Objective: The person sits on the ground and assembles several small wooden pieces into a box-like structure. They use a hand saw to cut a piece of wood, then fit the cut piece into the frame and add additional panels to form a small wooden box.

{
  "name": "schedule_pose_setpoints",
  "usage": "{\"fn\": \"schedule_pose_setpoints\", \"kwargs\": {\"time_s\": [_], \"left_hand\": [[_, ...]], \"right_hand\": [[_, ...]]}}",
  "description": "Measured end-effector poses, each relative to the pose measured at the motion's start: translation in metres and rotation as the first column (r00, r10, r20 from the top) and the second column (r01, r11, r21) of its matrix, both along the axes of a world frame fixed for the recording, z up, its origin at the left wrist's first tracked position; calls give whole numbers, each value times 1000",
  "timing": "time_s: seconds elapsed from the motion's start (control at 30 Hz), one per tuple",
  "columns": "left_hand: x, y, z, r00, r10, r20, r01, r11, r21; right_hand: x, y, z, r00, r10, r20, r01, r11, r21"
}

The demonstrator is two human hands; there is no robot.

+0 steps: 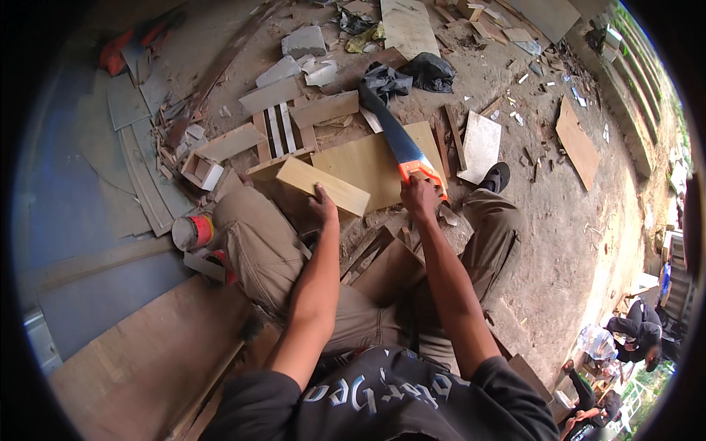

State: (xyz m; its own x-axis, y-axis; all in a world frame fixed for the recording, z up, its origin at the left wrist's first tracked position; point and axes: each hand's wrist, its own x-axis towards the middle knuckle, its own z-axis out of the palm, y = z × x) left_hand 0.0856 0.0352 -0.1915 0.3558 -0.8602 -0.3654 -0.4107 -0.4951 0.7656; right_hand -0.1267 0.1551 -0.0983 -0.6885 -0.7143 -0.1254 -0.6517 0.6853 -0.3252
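Note:
My right hand [421,197] is wrapped round the orange handle of a handsaw [398,136]. The dark blade points away from me, its far end near a black plastic bag [429,72]. My left hand [323,204] grips the near edge of a short, pale wooden block [322,184], its thumb side against the wood; the fingers beneath are partly hidden. Under the saw and beyond the block lies a flat plywood board [360,158]. The blade passes over this board, apart from the block.
Several wood offcuts [323,109] and a concrete chunk [303,42] litter the dirt floor ahead. By my left knee stands a red-labelled can [194,231]. A white panel [479,145] lies near my right foot. People [638,331] sit at the far lower right.

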Motion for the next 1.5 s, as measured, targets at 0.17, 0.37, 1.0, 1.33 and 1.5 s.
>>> {"fn": "schedule_pose_setpoints", "kwargs": {"time_s": [0.17, 0.37, 1.0, 1.33, 1.5], "left_hand": [[32, 11, 21, 916, 152, -371, -60, 967, 248], [33, 30, 33, 889, 10, -458, 113, 964, 241], [-39, -13, 42, 961, -14, -276, 52, 990, 130], [-146, -131, 130, 652, -546, -527, 462, 836, -296], [-97, -95, 136, 640, -418, -645, 444, 886, -134]], "right_hand": [[-4, 18, -33, 985, 44, -164, -51, 998, -38], [-70, 28, -44, 966, -252, -48, 246, 964, -105], [-143, 57, -88, 651, -151, 744, 514, 809, -285], [-169, 61, -54, 454, -250, 855, 890, 165, -425], [-149, 70, -114, 400, -365, 840, 911, 253, -324]]}}
